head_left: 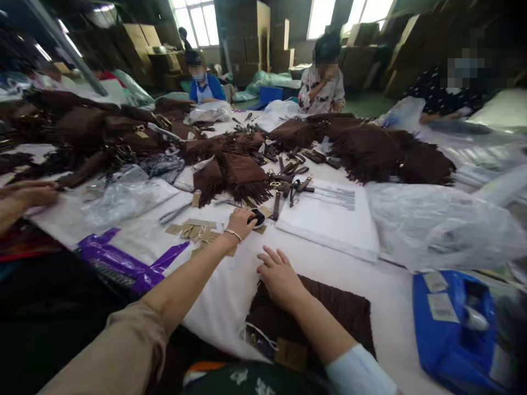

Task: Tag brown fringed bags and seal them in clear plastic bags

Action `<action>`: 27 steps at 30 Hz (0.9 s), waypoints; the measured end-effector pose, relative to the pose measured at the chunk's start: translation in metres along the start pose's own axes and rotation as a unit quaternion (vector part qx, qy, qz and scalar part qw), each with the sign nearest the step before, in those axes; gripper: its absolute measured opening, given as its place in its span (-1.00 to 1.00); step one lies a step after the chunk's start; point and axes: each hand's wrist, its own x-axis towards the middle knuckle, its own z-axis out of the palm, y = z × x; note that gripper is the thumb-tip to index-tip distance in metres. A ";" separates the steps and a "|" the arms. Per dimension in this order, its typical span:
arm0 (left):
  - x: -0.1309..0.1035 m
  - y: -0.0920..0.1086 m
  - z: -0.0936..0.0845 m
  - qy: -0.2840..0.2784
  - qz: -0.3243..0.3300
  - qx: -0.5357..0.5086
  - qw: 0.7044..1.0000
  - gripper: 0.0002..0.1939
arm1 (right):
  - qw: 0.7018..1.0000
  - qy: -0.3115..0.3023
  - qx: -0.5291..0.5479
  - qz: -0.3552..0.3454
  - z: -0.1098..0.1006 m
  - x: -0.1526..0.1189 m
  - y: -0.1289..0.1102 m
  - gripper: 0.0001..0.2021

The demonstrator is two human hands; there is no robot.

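Note:
My left hand (242, 223) reaches forward, its fingers wrapped round a small black object (257, 218) beside several tan paper tags (201, 232). Closer to me, my right hand (280, 277) rests with its fingers apart over the far left corner of a folded dark brown fabric piece (341, 307) and the white table surface (230, 285). A brown tag (290, 354) and a thin white cord lie at the near edge of that fabric. Nothing shows in the grasp of my right hand.
Brown fringed bags (242, 175) and straps (288, 178) are heaped ahead. White plastic packages (329, 219) and a blue bag (436, 329) lie to the right, purple-taped plastic (132, 263) to the left. Another person's hand (37, 195) reaches in at far left; several people sit across the table.

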 end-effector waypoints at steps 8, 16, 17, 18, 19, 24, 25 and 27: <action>-0.012 -0.003 -0.006 -0.003 0.005 -0.016 1.000 -0.85 | 0.990 0.007 0.138 0.031 -0.009 -0.017 0.009 -0.83; 0.017 -0.009 -0.003 -0.068 0.001 0.044 0.997 -0.78 | 0.966 0.008 0.258 0.022 -0.009 -0.061 0.003 -0.75; 0.024 -0.008 -0.002 -0.085 0.003 0.054 0.995 -0.80 | 0.966 0.015 0.258 0.022 -0.007 -0.062 0.002 -0.75; 0.030 -0.006 -0.001 -0.102 0.006 0.064 0.993 -0.84 | 0.966 0.023 0.258 0.022 -0.005 -0.063 0.001 -0.75; 0.036 -0.003 -0.001 -0.119 0.009 0.073 0.990 -0.87 | 0.966 0.030 0.257 0.021 -0.004 -0.064 0.001 -0.75; 0.060 0.023 -0.005 -0.164 0.031 0.091 0.982 -0.89 | 0.964 0.060 0.258 0.017 0.000 -0.064 0.002 -0.77; 0.064 0.032 -0.004 -0.167 0.047 0.084 0.981 -0.88 | 0.964 0.066 0.259 0.016 0.001 -0.065 0.002 -0.76; 0.074 0.058 0.005 -0.175 0.094 0.056 0.978 -0.85 | 0.962 0.080 0.261 0.016 0.003 -0.065 0.003 -0.75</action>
